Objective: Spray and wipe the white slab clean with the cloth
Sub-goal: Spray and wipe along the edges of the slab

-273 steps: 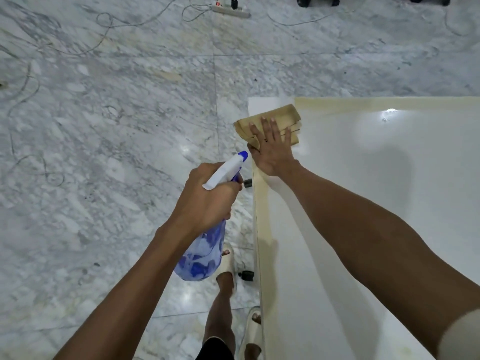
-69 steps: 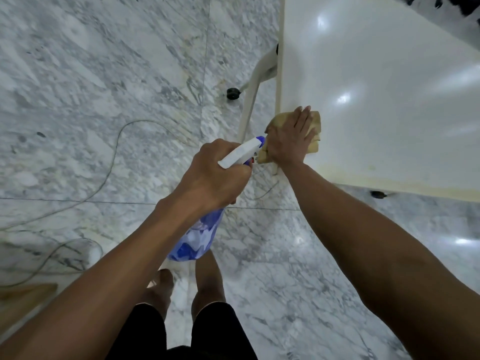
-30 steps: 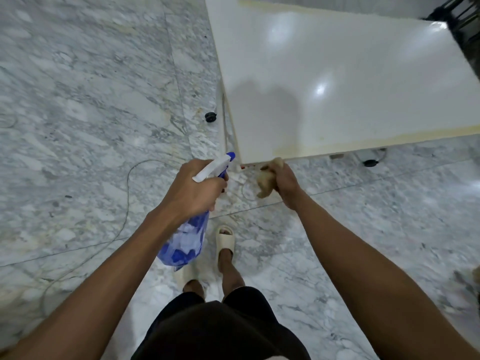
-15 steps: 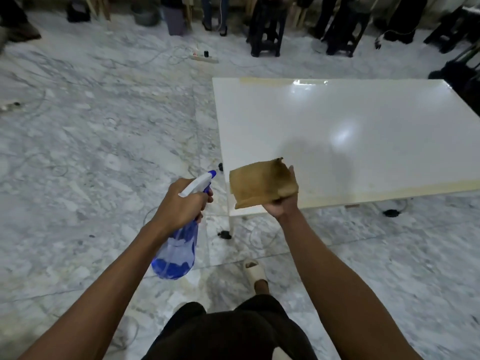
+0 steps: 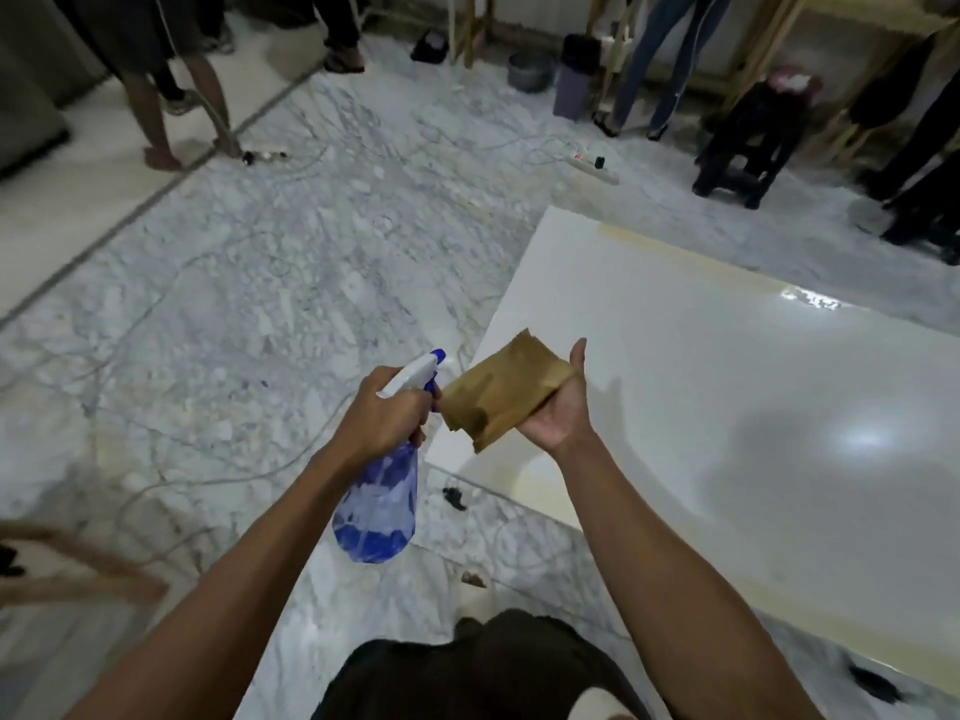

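The left hand (image 5: 382, 420) has its fingers curled tightly round the neck of the spray bottle (image 5: 379, 504), just under the white trigger head, whose blue nozzle tip points toward the upper right of the frame. The bottle's translucent blue body hangs below the fist, near the middle of the frame. The left forearm rises from the lower left.

The right hand (image 5: 561, 413) is turned palm up, the thumb standing straight up at its right side. The folded tan cloth (image 5: 501, 397) lies across the palm; the fingers are hidden beneath it, so their curl cannot be told. The cloth is raised in the air, its left edge almost at the nozzle.

The white slab (image 5: 727, 407) fills the right half of the frame, glossy, its near left corner just below the cloth. Marble floor (image 5: 234, 304) lies around it.
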